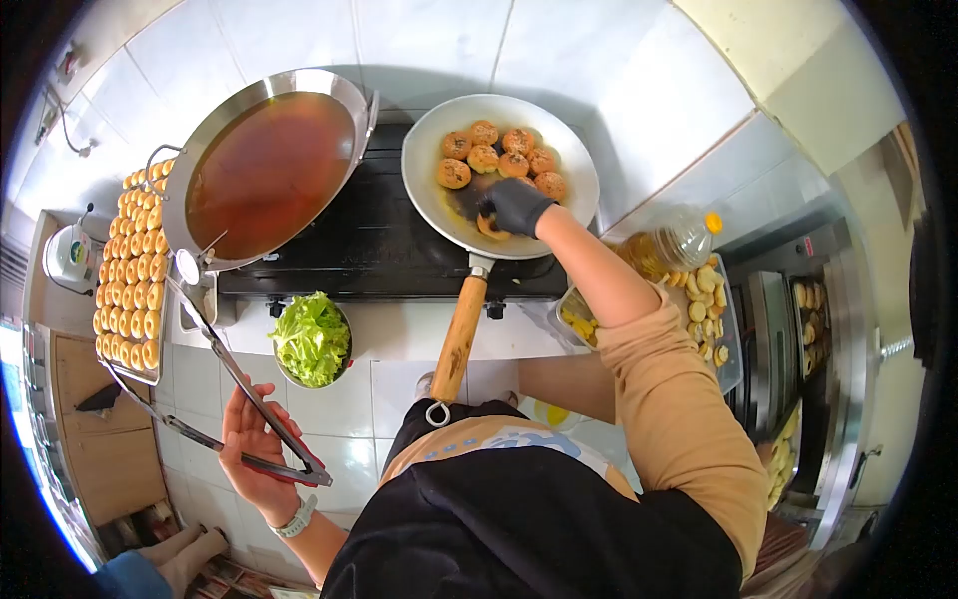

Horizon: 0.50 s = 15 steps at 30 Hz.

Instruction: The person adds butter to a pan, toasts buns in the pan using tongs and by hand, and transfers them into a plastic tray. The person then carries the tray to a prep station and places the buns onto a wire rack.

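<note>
My right hand (516, 207), in a black glove, reaches into a light grey frying pan (577, 150) and has its fingers closed around a bun half (491, 228) near the pan's front edge. Several browned round buns (515, 165) lie in the pan's far part. The pan's wooden handle (460, 339) points toward my body. My bare left hand (257, 449) is at the lower left, its fingers wrapped round a pair of metal tongs (261, 404) with dark grips. The tongs are spread apart and hold nothing.
A wide pan of reddish oil (274, 170) sits on the black stove (384, 250). Around it are a tray of ring pastries (130, 280), a lettuce bowl (313, 339), an oil bottle (674, 245), a tub of cut bread (704, 309) and an oven (768, 339). Another person's legs (185, 559) show lower left.
</note>
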Tool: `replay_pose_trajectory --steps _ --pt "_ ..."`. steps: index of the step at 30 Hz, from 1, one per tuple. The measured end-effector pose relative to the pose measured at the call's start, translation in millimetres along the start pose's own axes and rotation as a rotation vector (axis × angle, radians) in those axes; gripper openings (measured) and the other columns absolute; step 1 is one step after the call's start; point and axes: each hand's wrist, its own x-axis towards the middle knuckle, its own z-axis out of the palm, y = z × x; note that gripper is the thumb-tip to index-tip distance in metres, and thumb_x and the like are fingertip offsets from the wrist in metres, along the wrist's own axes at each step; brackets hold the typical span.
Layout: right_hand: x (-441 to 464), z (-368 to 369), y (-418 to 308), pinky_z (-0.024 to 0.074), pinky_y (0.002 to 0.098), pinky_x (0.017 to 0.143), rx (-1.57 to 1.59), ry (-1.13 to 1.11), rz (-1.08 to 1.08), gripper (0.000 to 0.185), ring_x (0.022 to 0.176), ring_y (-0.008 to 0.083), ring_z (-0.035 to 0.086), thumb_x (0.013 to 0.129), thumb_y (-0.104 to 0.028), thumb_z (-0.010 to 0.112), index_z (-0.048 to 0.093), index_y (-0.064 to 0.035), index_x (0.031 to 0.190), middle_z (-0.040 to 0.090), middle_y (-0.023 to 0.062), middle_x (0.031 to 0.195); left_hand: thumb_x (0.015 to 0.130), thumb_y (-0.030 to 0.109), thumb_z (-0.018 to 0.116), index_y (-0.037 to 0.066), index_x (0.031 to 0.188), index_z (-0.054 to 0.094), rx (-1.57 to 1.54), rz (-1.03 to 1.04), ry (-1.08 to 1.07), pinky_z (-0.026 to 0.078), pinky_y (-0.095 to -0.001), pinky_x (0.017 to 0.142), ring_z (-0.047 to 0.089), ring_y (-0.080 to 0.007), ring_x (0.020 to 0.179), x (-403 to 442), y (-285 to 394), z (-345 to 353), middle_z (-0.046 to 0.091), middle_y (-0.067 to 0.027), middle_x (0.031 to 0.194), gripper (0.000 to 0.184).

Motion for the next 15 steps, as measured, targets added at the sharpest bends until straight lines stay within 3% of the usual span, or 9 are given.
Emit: replay_pose_trajectory --steps 1,2,3,5,7,10,12,14,15 --pt "-3 1 0 0.0474 0.0384 0.073 0.025 0.112 0.075 0.020 0.080 0.0314 0.060 0.069 -0.011 0.061 0.067 -0.0112 0.088 0.063 0.0152 0.082 0.081 0.041 0.044 -0.005 0.128 0.037 -0.002 -0.009 -0.009 0.049 -0.0305 0.061 0.055 -0.0189 0.081 1 -1 2 0.051 -0.0179 0.111 0.066" --pt "1 15 11 0.0473 0.0388 0.073 0.158 0.258 -0.047 0.020 0.083 0.0317 0.060 0.069 -0.010 0.060 0.067 -0.0084 0.088 0.063 0.0162 0.088 0.081 0.041 0.044 -0.006 0.128 0.036 -0.005 -0.019 -0.025 0.049 -0.0306 0.061 0.054 -0.0191 0.081 3 -3 5 0.051 -0.0179 0.112 0.067" --pt "-6 18 12 0.0475 0.0389 0.073 0.107 0.262 -0.216 0.021 0.085 0.0319 0.060 0.070 -0.007 0.059 0.067 -0.0069 0.089 0.062 0.0164 0.091 0.081 0.040 0.044 -0.006 0.128 0.036 -0.004 -0.026 -0.058 0.049 -0.0309 0.060 0.054 -0.0195 0.081 8 -3 16 0.051 -0.0193 0.111 0.066" --pt "-18 10 11 0.0470 0.0402 0.076 0.037 0.006 0.013 0.021 0.086 0.0331 0.059 0.069 -0.002 0.055 0.067 -0.0062 0.086 0.062 0.0177 0.089 0.081 0.038 0.043 -0.008 0.127 0.036 -0.008 -0.019 -0.091 0.049 -0.0314 0.059 0.054 -0.0204 0.080 8 -4 33 0.051 -0.0221 0.111 0.065" --pt "-46 1 10 0.0455 0.0408 0.080 0.046 0.179 0.113 0.028 0.089 0.0342 0.058 0.068 0.003 0.052 0.065 -0.0054 0.092 0.061 0.0187 0.096 0.082 0.037 0.041 -0.007 0.128 0.036 0.010 -0.045 -0.098 0.049 -0.0304 0.061 0.053 -0.0203 0.081 9 -5 49 0.050 -0.0203 0.113 0.064" --pt "-142 -69 -9 0.0444 0.0381 0.083 0.278 0.441 -0.029 0.024 0.089 0.0331 0.058 0.070 -0.001 0.058 0.063 -0.0024 0.094 0.061 0.0173 0.092 0.082 0.036 0.040 -0.006 0.129 0.035 0.076 -0.088 -0.117 0.049 -0.0290 0.061 0.054 -0.0189 0.082 14 -8 66 0.050 -0.0181 0.113 0.064" --pt "-227 -100 -1 0.0482 0.0323 0.075 0.365 0.343 0.081 0.022 0.081 0.0272 0.062 0.072 -0.006 0.063 0.063 -0.0029 0.093 0.063 0.0135 0.087 0.084 0.035 0.038 -0.006 0.130 0.034 0.084 -0.091 -0.123 0.049 -0.0286 0.061 0.054 -0.0177 0.082 18 -14 75 0.051 -0.0166 0.110 0.062" --pt "-299 -102 27 0.0486 0.0309 0.070 0.421 0.345 0.339 0.017 0.073 0.0234 0.063 0.072 -0.006 0.064 0.065 -0.0026 0.089 0.065 0.0127 0.085 0.084 0.036 0.037 -0.006 0.130 0.034 0.094 -0.104 -0.102 0.049 -0.0276 0.061 0.054 -0.0171 0.083 22 -16 81 0.051 -0.0155 0.109 0.062" --pt "-325 -85 63 0.0488 0.0307 0.068 0.281 0.415 0.426 0.016 0.072 0.0232 0.063 0.072 -0.006 0.063 0.066 -0.0023 0.088 0.065 0.0133 0.084 0.085 0.036 0.037 -0.006 0.130 0.034 0.098 -0.091 -0.127 0.050 -0.0274 0.061 0.054 -0.0171 0.083 23 -19 90 0.051 -0.0154 0.110 0.061"
